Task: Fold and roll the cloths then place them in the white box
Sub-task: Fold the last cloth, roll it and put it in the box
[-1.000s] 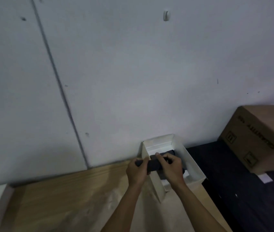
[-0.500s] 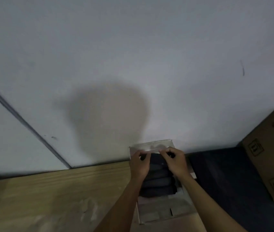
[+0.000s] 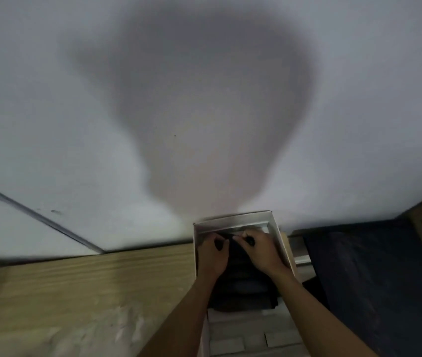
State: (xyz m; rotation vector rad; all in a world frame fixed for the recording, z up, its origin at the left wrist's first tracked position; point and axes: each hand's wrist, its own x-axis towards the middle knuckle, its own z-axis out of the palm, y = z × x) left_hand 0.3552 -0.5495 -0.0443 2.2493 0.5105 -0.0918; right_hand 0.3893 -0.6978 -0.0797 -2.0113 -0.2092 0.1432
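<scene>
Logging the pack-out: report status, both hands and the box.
Left hand and right hand both gripping a dark rolled cloth at the far end of the white box. More dark rolls packed nearer. Nothing blocking.

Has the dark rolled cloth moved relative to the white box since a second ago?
Yes. The dark rolled cloth, earlier held above the white box, now sits inside at its far wall.
</scene>
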